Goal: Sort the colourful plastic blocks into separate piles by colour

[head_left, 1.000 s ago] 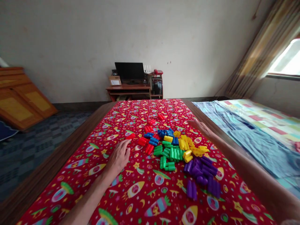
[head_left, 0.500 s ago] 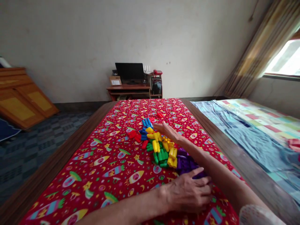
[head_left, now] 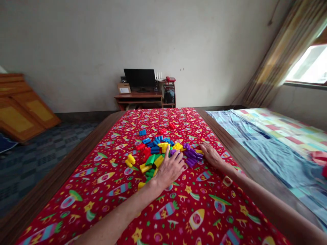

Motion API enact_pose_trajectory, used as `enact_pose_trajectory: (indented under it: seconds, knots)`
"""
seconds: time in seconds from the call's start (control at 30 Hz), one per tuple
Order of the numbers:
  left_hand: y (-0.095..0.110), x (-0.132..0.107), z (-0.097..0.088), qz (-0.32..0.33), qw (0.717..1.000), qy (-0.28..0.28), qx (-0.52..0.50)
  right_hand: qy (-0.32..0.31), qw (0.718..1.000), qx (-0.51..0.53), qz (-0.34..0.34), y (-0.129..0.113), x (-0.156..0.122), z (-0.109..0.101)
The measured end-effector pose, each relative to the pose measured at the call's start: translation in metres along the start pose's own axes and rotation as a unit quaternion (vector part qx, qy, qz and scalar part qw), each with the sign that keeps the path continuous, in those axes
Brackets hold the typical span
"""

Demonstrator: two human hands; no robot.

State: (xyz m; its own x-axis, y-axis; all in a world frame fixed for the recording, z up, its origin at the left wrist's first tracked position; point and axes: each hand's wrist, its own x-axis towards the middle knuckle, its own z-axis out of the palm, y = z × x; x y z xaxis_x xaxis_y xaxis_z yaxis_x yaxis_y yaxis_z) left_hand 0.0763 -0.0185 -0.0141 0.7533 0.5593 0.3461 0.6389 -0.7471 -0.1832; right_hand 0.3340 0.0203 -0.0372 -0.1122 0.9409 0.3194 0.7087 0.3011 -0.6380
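Note:
Plastic building blocks lie in a loose pile near the middle of the table. My left hand (head_left: 170,167) rests over its near side, index finger stretched toward a yellow block (head_left: 164,146) and the other fingers over purple ones. Green blocks (head_left: 150,159) and more yellow ones lie left of that hand. To the right of the purple blocks (head_left: 193,157) lies my right hand (head_left: 211,154), fingers extended and low, close to a yellow block (head_left: 198,151). Blue blocks (head_left: 158,140) and red blocks (head_left: 146,153) sit on the pile's far and left sides. My left hand hides some pieces.
A red patterned cloth (head_left: 102,177) covers the brown table (head_left: 217,129). Stray blocks include a yellow one (head_left: 130,160), a blue one (head_left: 142,132) and a red one (head_left: 172,126). A bed (head_left: 281,136) stands to the right, and a desk with a monitor (head_left: 140,80) by the far wall.
My left hand has moved forward and left from the near right onto the pile. My right hand has shifted right. The purple blocks are farther away, and several blocks are spread leftward.

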Motion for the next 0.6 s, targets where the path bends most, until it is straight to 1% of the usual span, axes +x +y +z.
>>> enact_pose_trajectory:
  seconds: [0.07, 0.2, 0.27, 0.3, 0.37, 0.4, 0.43, 0.47, 0.5, 0.53, 0.57, 0.6]
  knots:
    - [-0.012, -0.010, -0.003, -0.022, 1.000, 0.006, 0.003, -0.015, 0.999, 0.040, -0.024, -0.021, 0.009, 0.028]
    - [-0.033, -0.032, -0.012, -0.071, 0.997, 0.014, -0.002, -0.056, 0.987, 0.146, -0.048, -0.076, 0.031, 0.086]
    - [-0.049, -0.044, -0.019, -0.105, 0.994, 0.021, -0.010, -0.098, 0.973, 0.194, -0.076, -0.102, 0.040, 0.105]
    - [-0.058, -0.050, -0.022, -0.123, 0.992, 0.025, -0.016, -0.124, 0.964, 0.216, -0.093, -0.112, 0.045, 0.110]
    - [-0.080, -0.063, -0.031, -0.158, 0.986, 0.033, -0.039, -0.161, 0.946, 0.253, -0.126, -0.126, 0.061, 0.109]
    - [-0.091, -0.070, -0.035, -0.174, 0.982, 0.041, -0.056, -0.162, 0.941, 0.262, -0.136, -0.127, 0.073, 0.105]
    - [-0.101, -0.077, -0.040, -0.189, 0.978, 0.052, -0.072, -0.149, 0.943, 0.263, -0.137, -0.126, 0.087, 0.099]
    - [-0.108, -0.084, -0.044, -0.203, 0.973, 0.067, -0.086, -0.119, 0.951, 0.254, -0.130, -0.121, 0.103, 0.092]
    - [-0.112, -0.089, -0.048, -0.214, 0.968, 0.085, -0.095, -0.072, 0.965, 0.229, -0.109, -0.114, 0.121, 0.086]
    - [-0.111, -0.093, -0.052, -0.219, 0.965, 0.100, -0.101, -0.029, 0.979, 0.189, -0.071, -0.105, 0.139, 0.081]
    - [-0.106, -0.095, -0.055, -0.215, 0.965, 0.108, -0.102, -0.010, 0.989, 0.147, -0.028, -0.096, 0.155, 0.077]
    - [-0.096, -0.094, -0.057, -0.202, 0.967, 0.114, -0.102, 0.000, 0.991, 0.133, -0.008, -0.087, 0.170, 0.077]
